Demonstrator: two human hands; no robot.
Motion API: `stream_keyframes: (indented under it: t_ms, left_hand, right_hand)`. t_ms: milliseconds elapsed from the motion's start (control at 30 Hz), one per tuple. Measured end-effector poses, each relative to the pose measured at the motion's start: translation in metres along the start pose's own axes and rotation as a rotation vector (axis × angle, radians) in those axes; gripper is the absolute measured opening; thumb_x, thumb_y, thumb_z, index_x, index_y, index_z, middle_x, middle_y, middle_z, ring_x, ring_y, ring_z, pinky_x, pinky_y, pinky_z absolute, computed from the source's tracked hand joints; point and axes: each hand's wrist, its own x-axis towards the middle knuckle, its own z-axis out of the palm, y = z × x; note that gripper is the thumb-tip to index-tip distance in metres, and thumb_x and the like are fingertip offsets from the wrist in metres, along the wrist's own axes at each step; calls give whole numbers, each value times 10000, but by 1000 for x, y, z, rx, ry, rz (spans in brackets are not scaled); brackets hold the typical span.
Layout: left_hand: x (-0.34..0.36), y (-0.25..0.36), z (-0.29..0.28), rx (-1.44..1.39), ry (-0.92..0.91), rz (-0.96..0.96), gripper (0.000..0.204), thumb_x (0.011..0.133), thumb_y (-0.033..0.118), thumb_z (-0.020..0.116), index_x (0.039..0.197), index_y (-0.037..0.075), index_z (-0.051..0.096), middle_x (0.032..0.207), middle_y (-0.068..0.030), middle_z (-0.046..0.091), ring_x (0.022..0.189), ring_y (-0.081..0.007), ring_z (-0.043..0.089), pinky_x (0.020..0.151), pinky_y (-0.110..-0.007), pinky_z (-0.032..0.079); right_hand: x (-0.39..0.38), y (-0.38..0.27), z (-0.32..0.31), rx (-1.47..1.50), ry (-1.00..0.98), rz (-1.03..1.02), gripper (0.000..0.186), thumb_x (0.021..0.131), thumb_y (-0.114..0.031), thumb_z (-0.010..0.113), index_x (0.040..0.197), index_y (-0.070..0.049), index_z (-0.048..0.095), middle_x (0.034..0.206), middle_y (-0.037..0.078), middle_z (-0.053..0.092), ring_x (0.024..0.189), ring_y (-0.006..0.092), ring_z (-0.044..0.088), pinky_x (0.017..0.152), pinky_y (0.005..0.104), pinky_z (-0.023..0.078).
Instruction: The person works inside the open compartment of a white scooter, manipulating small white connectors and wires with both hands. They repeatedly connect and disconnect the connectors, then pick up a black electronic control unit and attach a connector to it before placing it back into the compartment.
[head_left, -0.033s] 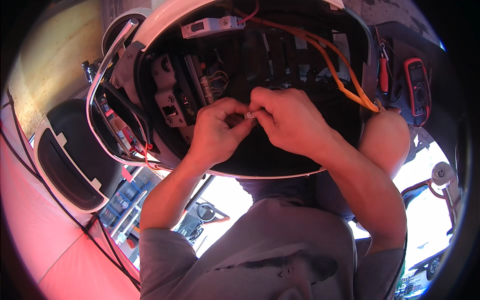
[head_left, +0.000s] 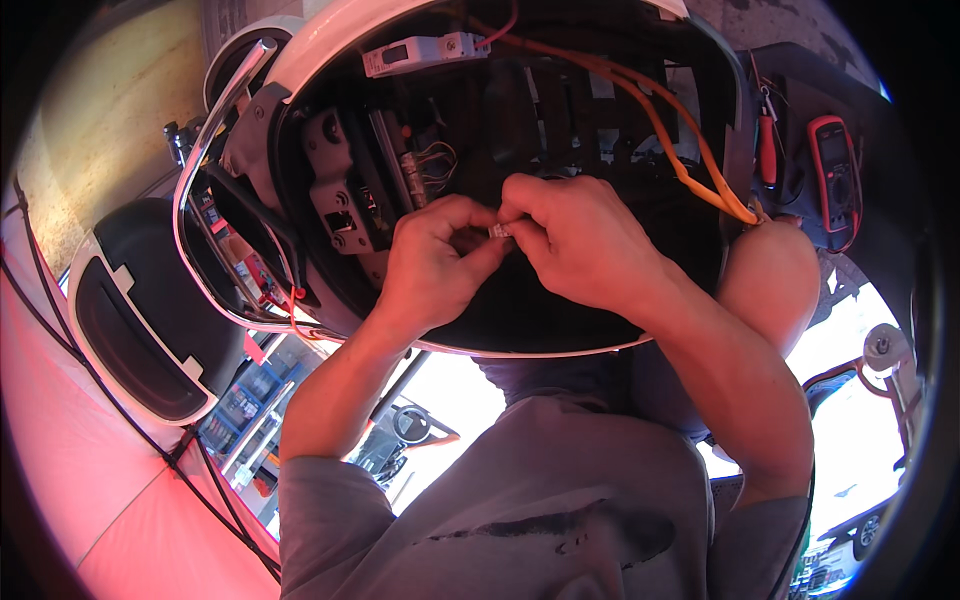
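Note:
My left hand (head_left: 435,265) and my right hand (head_left: 580,240) meet fingertip to fingertip inside the open black bay (head_left: 560,310) of a white scooter body (head_left: 320,45). Between the thumbs and forefingers of both sits a small white connector (head_left: 497,231), mostly hidden by the fingers. Just behind my left hand are thin coloured wires (head_left: 435,160) and a grey metal bracket (head_left: 335,195). Thick orange cables (head_left: 660,130) run from the top of the bay down to the right, past my right wrist.
A white breaker-like block (head_left: 425,52) sits at the bay's top edge. Red-handled pliers (head_left: 767,150) and a red and black multimeter (head_left: 835,165) lie at the right. A chrome rail (head_left: 215,130) and a black, white-edged panel (head_left: 130,320) are at the left. My knee (head_left: 775,270) presses against the bay's right side.

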Motion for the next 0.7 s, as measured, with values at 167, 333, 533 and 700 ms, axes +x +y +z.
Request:
stream_keyframes:
  t_ms: [167,333,533,700]
  left_hand:
    - [-1,1,0,21,-6,-6,139,860,22,774,979,-14,711,884,-58,701,719,-92,678,629,-243,514]
    - [2,2,0,77,19,66,143,838,16,772,962,-27,715,888,-81,691,715,-126,700,617,-266,525]
    - [1,-1,-1,4,3,31,141,838,15,771,960,-31,716,888,-86,692,713,-125,696,619,-263,525]
    - [1,-1,1,9,29,46,138,833,11,778,950,-29,717,881,-77,686,700,-114,681,621,-256,521]
  right_hand:
    - [1,-6,-3,69,-42,138,65,879,-61,628,928,-26,653,764,188,694,768,412,690,670,479,546]
    - [4,-5,-4,2,-54,107,66,881,-65,628,927,-26,656,754,189,691,761,409,689,661,476,547]
    - [2,-6,-3,43,-56,135,45,878,-53,628,913,-26,636,747,185,687,752,414,685,649,482,541]
    - [1,-5,-1,-34,-42,66,49,877,-47,613,918,-27,632,752,182,689,765,417,685,660,487,533]
